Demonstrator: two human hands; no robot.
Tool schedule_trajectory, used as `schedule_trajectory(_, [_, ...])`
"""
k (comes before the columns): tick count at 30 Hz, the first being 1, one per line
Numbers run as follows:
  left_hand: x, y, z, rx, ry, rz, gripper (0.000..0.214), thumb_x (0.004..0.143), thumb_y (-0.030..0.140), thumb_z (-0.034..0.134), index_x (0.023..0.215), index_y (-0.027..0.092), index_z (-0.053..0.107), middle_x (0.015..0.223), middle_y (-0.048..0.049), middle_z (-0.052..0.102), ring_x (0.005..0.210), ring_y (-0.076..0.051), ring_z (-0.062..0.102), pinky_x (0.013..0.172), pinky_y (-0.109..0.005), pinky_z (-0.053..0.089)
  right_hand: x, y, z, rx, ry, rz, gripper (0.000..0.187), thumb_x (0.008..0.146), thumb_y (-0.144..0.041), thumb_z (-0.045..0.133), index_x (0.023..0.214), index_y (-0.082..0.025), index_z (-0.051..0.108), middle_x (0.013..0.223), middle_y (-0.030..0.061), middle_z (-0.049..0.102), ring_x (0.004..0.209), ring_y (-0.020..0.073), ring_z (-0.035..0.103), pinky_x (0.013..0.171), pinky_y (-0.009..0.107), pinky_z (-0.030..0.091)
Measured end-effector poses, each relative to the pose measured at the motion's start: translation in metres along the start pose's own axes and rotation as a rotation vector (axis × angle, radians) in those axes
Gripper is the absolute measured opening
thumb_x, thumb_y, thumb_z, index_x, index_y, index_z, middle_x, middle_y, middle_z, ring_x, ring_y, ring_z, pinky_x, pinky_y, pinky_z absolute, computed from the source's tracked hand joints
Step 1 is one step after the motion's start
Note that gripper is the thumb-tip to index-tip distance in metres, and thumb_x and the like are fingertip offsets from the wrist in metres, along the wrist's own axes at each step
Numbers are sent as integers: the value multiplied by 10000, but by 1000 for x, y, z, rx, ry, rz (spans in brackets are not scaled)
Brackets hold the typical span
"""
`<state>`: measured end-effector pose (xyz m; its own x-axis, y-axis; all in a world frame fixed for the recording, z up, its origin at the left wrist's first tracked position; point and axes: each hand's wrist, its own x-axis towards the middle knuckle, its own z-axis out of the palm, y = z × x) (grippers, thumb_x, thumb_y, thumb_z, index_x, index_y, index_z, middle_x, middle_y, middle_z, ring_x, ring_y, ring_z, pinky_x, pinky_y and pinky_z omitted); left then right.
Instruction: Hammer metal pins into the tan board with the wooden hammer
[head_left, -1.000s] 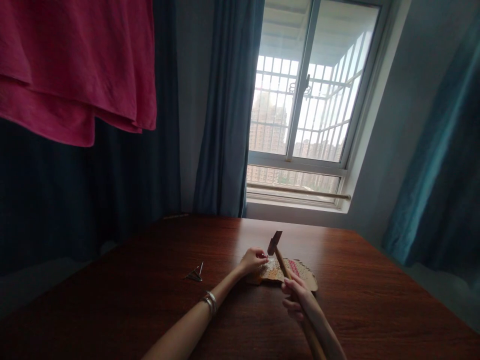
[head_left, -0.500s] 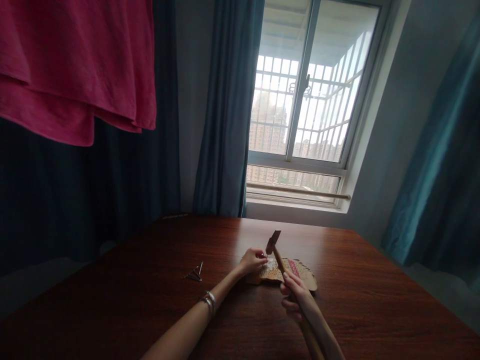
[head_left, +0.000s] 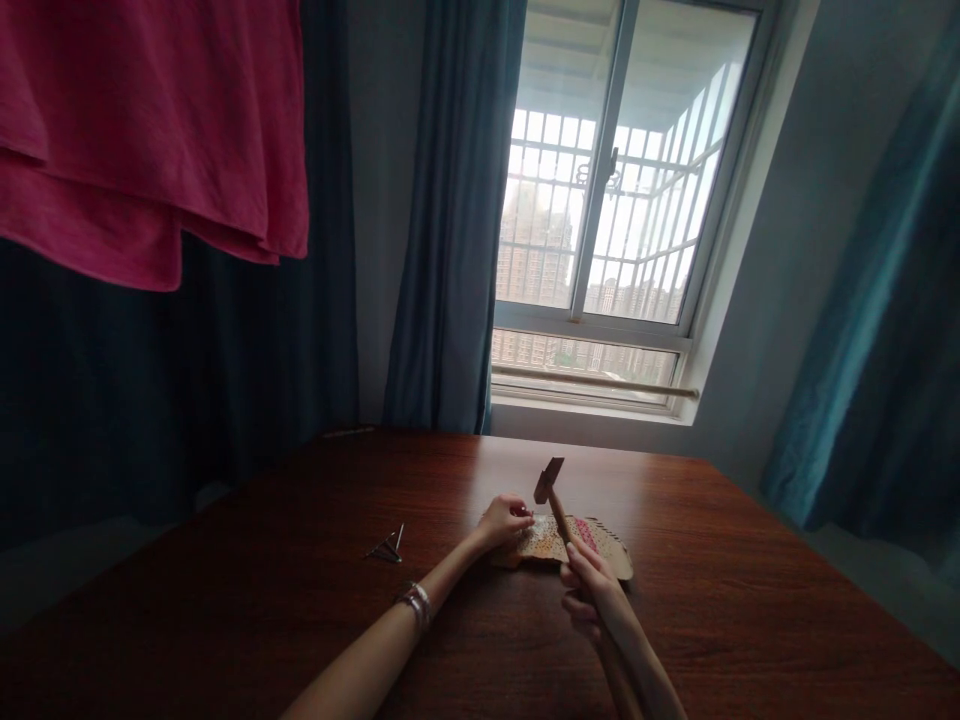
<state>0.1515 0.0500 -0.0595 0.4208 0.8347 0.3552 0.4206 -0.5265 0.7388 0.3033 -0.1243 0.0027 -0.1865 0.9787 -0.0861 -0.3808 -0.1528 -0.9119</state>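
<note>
My right hand (head_left: 589, 590) is wrapped round the wooden handle of a hammer (head_left: 559, 515). The hammer's metal head is raised above the far side of a piece of cardboard (head_left: 615, 560), which has brown, white and pink patches and a ragged edge. At the cardboard's left part, my left hand (head_left: 506, 520) is closed in a pinch on a tiny slim thing that looks like a nail (head_left: 532, 513), largely hidden by the fingers. To the left of that hand, several loose nails (head_left: 388, 546) lie crossed on the table.
The brown wooden table (head_left: 300, 600) reaches back to the wall under a barred window (head_left: 600, 200). Blue curtains (head_left: 454, 250) hang on both sides. A pink cloth (head_left: 165, 140) hangs at the upper left, above the table's level.
The hammer head has shifted very slightly up and to the right. My left hand keeps its pinch at the cardboard.
</note>
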Motion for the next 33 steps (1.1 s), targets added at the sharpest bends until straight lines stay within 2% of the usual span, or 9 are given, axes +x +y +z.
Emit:
schedule_trajectory(6, [0, 2, -1, -18, -7, -3, 236, 647, 358, 648, 672, 124, 662, 690, -20, 616, 640, -122, 532, 587, -202, 384, 5, 6, 1, -2, 31, 17, 619, 649, -514, 657, 1148, -258, 394, 534, -119, 402, 264, 8, 266, 214, 116, 166])
schedule_trajectory(11, [-1, 5, -2, -11, -13, -34, 234, 644, 359, 650, 662, 126, 657, 694, -19, 618, 648, -122, 530, 591, -201, 387, 7, 9, 0, 21, 29, 2, 588, 650, -511, 659, 1117, -254, 413, 537, -119, 395, 251, 3, 256, 218, 116, 130])
schedule_trajectory(14, [-1, 4, -2, -12, -16, -26, 229, 651, 357, 645, 664, 128, 656, 698, -16, 615, 654, -121, 533, 600, -200, 387, 8, 10, -2, -4, 41, 35, 614, 643, -510, 665, 1137, -245, 413, 541, -111, 410, 262, 7, 264, 212, 117, 148])
schedule_trajectory(18, [-1, 2, -1, -17, -5, -11, 222, 653, 347, 646, 664, 125, 650, 705, -17, 608, 638, -115, 523, 584, -199, 379, 9, 10, -2, 13, 20, -9, 643, 639, -511, 667, 1164, -248, 408, 539, -112, 402, 258, 7, 259, 206, 118, 151])
schedule_trajectory(23, [-1, 4, -1, -8, -18, -26, 216, 654, 340, 645, 640, 124, 641, 681, -7, 597, 629, -110, 513, 576, -194, 370, 8, 10, -1, -8, 23, 33, 652, 628, -524, 671, 1154, -233, 419, 528, -114, 408, 251, 3, 265, 205, 115, 162])
schedule_trajectory(27, [-1, 5, -1, -8, -10, -35, 198, 649, 324, 647, 656, 126, 642, 677, -1, 591, 626, -107, 508, 573, -190, 364, 7, 10, 0, -8, 17, -6, 632, 620, -537, 674, 1122, -234, 437, 528, -117, 399, 249, 3, 269, 201, 116, 168])
schedule_trajectory(33, [0, 0, 1, -30, -13, -6, 216, 651, 337, 646, 649, 121, 642, 681, -4, 586, 621, -107, 513, 571, -191, 368, 10, 11, -4, -43, 12, 39, 655, 653, -514, 658, 1187, -251, 385, 522, -113, 415, 256, 15, 280, 197, 122, 205])
